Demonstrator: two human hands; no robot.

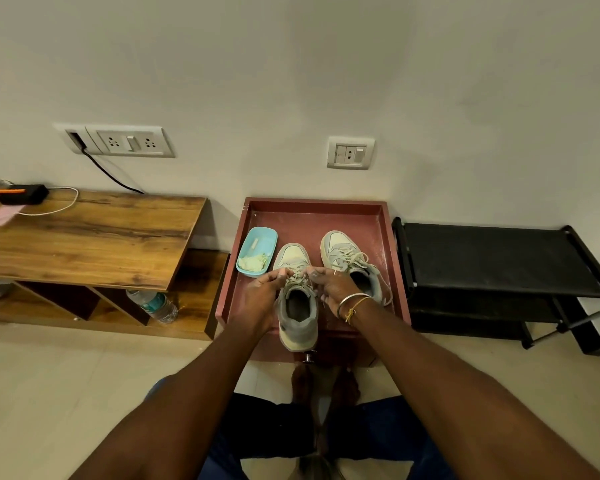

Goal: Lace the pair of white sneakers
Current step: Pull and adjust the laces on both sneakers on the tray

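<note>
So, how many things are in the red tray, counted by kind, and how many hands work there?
Sneakers: 2 (left sneaker, right sneaker)
Light blue dish: 1
Hands: 2 (left hand, right hand), both pinching the left sneaker's lace
Total: 5, of which 3 things are in the red tray

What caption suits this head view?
Left hand and right hand pinch laces on the near white-grey sneaker in a red-brown tray, beside its laced mate and a light-blue dish.
</note>
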